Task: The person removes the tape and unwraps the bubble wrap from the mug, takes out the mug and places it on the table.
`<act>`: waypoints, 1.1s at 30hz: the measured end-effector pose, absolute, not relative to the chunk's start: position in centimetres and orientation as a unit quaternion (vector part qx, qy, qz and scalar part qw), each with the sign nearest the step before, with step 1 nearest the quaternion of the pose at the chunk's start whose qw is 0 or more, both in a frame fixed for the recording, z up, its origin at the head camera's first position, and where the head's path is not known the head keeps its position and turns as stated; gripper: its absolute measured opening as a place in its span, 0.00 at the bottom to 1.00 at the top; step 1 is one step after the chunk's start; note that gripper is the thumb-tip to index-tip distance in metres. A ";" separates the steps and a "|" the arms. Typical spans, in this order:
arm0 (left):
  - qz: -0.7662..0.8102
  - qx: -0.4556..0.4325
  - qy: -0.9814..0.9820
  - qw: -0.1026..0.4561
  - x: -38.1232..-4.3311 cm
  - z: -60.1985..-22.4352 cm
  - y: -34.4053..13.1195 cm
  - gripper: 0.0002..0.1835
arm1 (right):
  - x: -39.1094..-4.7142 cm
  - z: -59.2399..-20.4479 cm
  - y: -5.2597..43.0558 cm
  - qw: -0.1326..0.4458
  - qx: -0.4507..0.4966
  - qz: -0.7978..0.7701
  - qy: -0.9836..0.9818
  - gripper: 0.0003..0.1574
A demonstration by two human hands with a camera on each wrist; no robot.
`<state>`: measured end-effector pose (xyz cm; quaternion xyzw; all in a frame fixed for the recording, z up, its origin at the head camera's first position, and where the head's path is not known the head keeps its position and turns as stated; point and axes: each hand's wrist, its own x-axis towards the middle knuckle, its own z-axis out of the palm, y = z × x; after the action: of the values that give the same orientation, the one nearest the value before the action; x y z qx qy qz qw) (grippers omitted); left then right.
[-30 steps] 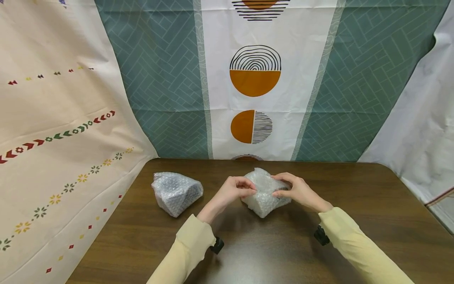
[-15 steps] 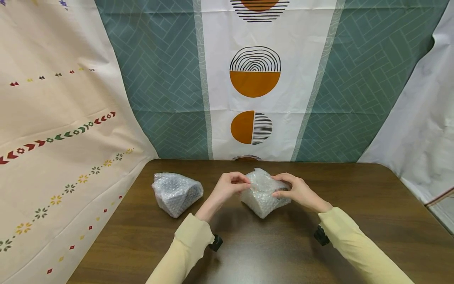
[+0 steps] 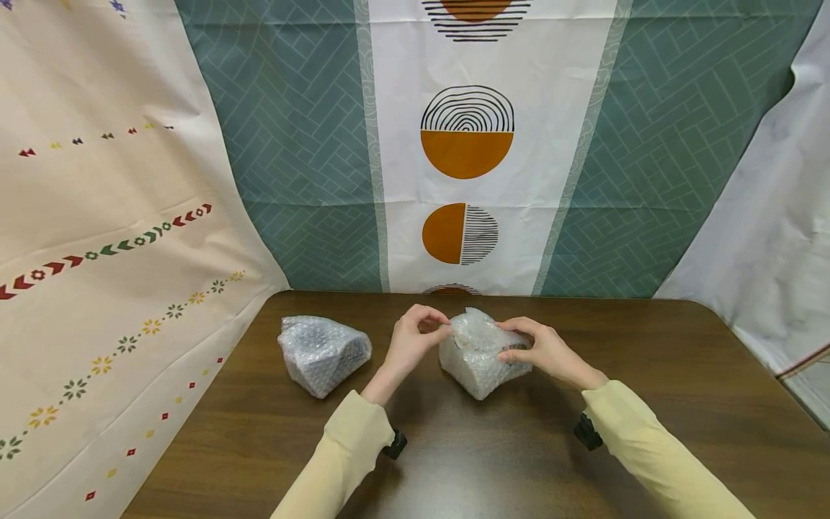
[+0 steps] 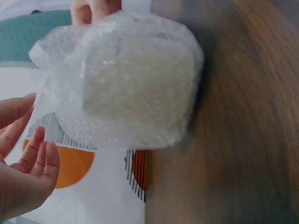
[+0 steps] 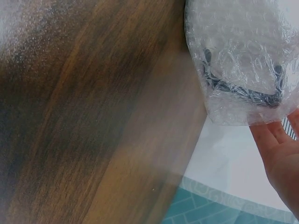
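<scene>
A bubble-wrapped package (image 3: pixel 483 360) rests on the table in front of me. My right hand (image 3: pixel 545 349) grips its right side, thumb low and fingers over the top. In the right wrist view, a dark U-shaped outline shows through the package (image 5: pixel 243 65), and the right hand (image 5: pixel 282 154) is at its edge. At the upper left of the package, my left hand (image 3: pixel 415 339) pinches what looks like a thin clear strip of tape. The left wrist view has this left hand (image 4: pixel 28 154) beside the package (image 4: pixel 140 88), thumb and index tips together; the strip is hard to make out.
A second bubble-wrapped bundle (image 3: pixel 324 353), with an open fold facing right, lies at the left on the brown wooden table (image 3: pixel 486 461). A patterned curtain (image 3: pixel 311 144) hangs behind the table's back edge. Cream cloth (image 3: pixel 130 288) drapes along the left side.
The left hand has drawn away from the package's top toward the left and slightly back, still pinching. The right hand and both packages have stayed in place.
</scene>
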<state>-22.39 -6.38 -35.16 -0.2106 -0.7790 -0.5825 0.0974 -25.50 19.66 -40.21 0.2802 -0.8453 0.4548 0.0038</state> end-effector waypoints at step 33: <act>-0.604 -0.255 -0.753 0.058 -22.7 -38.4 -5.7 0.13 | -23.7 -38.0 18.6 0.002 0.275 0.451 -0.849 0.34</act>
<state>-22.70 -5.71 -38.36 -0.2547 -0.7528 -0.6041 0.0584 -23.71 18.63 -38.00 0.2753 -0.8488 0.4513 0.0022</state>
